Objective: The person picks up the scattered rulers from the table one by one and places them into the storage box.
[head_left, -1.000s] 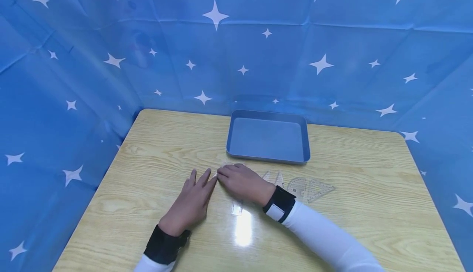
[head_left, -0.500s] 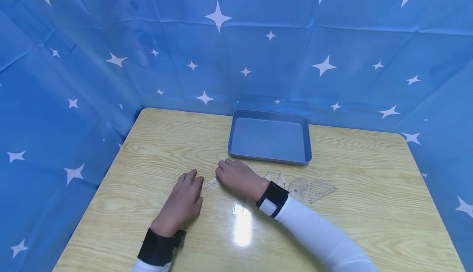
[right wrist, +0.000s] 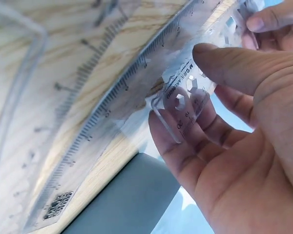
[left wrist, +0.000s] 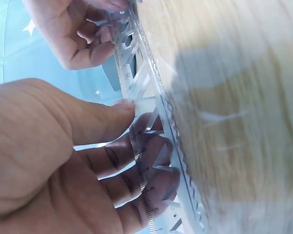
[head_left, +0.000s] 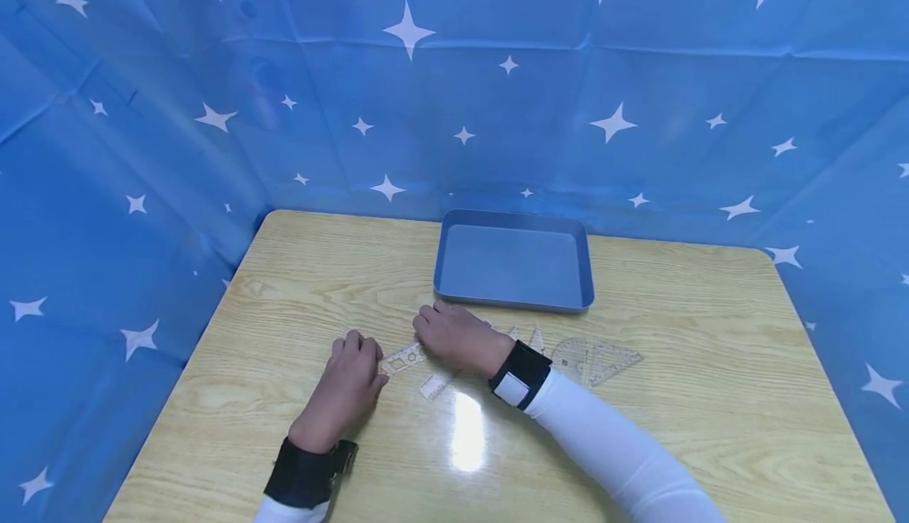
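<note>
A clear ruler [head_left: 402, 358] with cut-out shapes and one wavy edge is held between both hands, tilted in the wrist views. My left hand [head_left: 344, 385] grips one end, thumb on the near face and fingers behind it. At the other end, my right hand [head_left: 461, 339] pinches it between thumb and fingers, which show through the plastic in the right wrist view. Below the right hand a second clear ruler [head_left: 435, 385] lies on the table, partly covered by that hand; the right wrist view shows this straight ruler [right wrist: 122, 80] close up.
Right of the hands lie a clear protractor [head_left: 570, 356] and a clear set square [head_left: 614, 361], with another small triangular piece [head_left: 537, 340] beside them. A blue-grey tray [head_left: 514, 267] stands behind, near the table's [head_left: 319, 263] back edge. A blue star-patterned curtain surrounds the table.
My left hand has drawn back leftward and its fingers have curled round the ruler's end, so more of the ruler shows. The second ruler's near end has swung left.
</note>
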`<state>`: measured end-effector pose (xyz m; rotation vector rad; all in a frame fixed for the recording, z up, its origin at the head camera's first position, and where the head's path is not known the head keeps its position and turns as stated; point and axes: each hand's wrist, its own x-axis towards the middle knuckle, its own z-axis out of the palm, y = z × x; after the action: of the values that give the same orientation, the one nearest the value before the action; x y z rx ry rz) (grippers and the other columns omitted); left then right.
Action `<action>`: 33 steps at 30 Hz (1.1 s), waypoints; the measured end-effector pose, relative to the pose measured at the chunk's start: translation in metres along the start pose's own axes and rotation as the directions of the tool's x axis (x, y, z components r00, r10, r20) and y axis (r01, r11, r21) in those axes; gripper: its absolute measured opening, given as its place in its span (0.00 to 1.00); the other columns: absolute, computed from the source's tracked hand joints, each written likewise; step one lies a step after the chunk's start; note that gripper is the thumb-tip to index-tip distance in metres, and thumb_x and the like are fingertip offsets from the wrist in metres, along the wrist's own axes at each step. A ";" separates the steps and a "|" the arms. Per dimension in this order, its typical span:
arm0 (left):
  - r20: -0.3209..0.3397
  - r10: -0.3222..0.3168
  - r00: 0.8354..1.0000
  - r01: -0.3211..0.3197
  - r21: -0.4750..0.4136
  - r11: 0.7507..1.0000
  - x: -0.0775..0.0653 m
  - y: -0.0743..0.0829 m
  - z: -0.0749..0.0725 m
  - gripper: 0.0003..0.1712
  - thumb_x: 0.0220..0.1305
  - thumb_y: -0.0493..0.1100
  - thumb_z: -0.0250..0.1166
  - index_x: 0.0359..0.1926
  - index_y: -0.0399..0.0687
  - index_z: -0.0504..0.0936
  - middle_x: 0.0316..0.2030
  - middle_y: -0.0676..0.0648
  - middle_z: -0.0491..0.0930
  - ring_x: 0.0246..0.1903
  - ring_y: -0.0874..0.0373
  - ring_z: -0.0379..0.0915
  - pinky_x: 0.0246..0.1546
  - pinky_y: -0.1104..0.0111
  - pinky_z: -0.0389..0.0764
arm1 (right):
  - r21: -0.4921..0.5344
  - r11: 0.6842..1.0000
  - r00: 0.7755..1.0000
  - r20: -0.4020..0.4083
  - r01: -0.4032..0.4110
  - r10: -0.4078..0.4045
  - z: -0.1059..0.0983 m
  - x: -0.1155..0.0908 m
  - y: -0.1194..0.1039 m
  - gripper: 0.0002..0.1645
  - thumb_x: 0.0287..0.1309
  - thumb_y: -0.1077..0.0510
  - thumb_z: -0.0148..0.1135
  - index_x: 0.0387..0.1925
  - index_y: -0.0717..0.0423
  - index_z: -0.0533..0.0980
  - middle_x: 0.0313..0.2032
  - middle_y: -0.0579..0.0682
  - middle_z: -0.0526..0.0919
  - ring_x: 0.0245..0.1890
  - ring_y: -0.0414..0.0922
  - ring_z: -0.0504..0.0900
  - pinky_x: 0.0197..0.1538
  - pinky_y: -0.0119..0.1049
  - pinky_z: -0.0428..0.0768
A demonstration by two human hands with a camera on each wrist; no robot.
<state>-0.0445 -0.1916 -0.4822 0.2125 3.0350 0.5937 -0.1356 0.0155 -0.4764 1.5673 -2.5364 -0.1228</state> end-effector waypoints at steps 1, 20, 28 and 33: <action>-0.001 0.005 1.000 -0.005 -0.002 1.000 0.000 0.000 0.000 0.16 0.56 0.37 0.78 0.37 0.42 0.77 0.37 0.44 0.69 0.37 0.48 0.63 0.36 0.60 0.70 | 0.009 1.000 1.000 0.012 -0.005 0.004 0.000 0.000 0.000 0.12 0.74 0.65 0.46 0.45 0.56 0.77 0.38 0.48 0.80 0.38 0.43 0.79 0.41 0.35 0.82; -0.070 0.099 0.993 -0.102 -0.045 0.994 0.006 -0.005 0.000 0.08 0.69 0.26 0.60 0.39 0.42 0.75 0.30 0.49 0.72 0.31 0.54 0.70 0.32 0.62 0.75 | 0.175 0.984 1.000 0.009 -0.014 0.013 -0.005 -0.004 -0.003 0.06 0.76 0.67 0.46 0.45 0.59 0.71 0.35 0.50 0.71 0.29 0.40 0.65 0.32 0.31 0.73; -0.172 0.155 0.973 -0.167 -0.056 0.984 0.011 0.001 -0.006 0.04 0.72 0.29 0.60 0.42 0.41 0.76 0.32 0.47 0.73 0.35 0.52 0.72 0.36 0.61 0.76 | 0.206 0.978 0.997 -0.061 -0.028 0.042 -0.017 -0.013 0.008 0.09 0.79 0.67 0.44 0.46 0.58 0.72 0.35 0.49 0.68 0.30 0.41 0.62 0.34 0.31 0.68; -0.197 0.186 0.963 -0.201 -0.059 0.978 0.019 0.010 -0.013 0.10 0.68 0.35 0.67 0.47 0.40 0.77 0.35 0.46 0.74 0.37 0.52 0.72 0.37 0.61 0.76 | 0.409 0.904 0.990 -0.009 -0.122 0.138 -0.031 -0.022 0.020 0.12 0.82 0.62 0.35 0.44 0.54 0.68 0.33 0.47 0.62 0.30 0.41 0.59 0.33 0.31 0.61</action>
<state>-0.0627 -0.1849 -0.4668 0.4817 3.1887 0.7881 -0.1382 0.0451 -0.4451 1.4943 -2.7532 0.4808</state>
